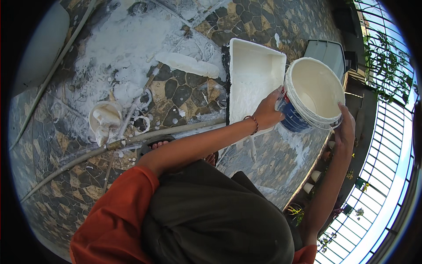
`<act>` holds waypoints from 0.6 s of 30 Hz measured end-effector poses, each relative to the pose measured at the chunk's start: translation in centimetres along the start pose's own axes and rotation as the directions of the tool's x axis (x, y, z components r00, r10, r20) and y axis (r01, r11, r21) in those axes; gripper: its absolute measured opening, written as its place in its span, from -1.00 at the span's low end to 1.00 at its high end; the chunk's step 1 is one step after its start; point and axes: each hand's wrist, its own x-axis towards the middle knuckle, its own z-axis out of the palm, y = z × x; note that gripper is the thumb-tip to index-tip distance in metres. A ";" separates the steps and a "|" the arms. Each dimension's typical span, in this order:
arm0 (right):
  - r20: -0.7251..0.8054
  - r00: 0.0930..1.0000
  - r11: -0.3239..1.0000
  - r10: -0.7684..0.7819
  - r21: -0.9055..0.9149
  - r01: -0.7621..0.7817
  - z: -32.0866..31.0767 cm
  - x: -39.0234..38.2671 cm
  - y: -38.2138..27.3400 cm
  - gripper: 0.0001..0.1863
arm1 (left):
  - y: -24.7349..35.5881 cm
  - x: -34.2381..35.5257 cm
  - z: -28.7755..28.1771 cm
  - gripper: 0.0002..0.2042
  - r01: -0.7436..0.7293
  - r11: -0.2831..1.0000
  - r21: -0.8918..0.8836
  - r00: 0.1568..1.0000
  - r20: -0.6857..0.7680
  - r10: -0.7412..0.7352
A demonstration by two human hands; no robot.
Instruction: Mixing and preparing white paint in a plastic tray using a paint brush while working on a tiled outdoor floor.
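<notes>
Between my two hands is a paint bucket (293,115), white and blue, tilted so that its mouth faces up toward me. White residue coats its rim and inner wall, and a thin wire handle hangs along its near side. My left hand (269,110) grips the left wall, with its fingertips partly hidden. On the opposite side, my right hand (346,125) is closed on the rim and wall. A wide white-coated paint tray (255,66) with a dark outer edge lies just left of the bucket, partly behind my left forearm.
A grey hose (176,134) crosses the stone-patterned floor, which is splashed white. Farther left stands a small tub (93,125) holding something white-coated. A long white-coated piece (189,64) lies beyond. Behind the bucket is a grey bin (326,53); potted plants (315,176) and a railing (387,145) line the right.
</notes>
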 end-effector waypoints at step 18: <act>-0.157 0.974 0.889 -0.162 0.406 0.214 -0.4 -5.7 -6.4 -0.29 | 11.7 -3.2 -0.7 -0.10 -0.306 0.930 0.202 0.943 -0.067 0.325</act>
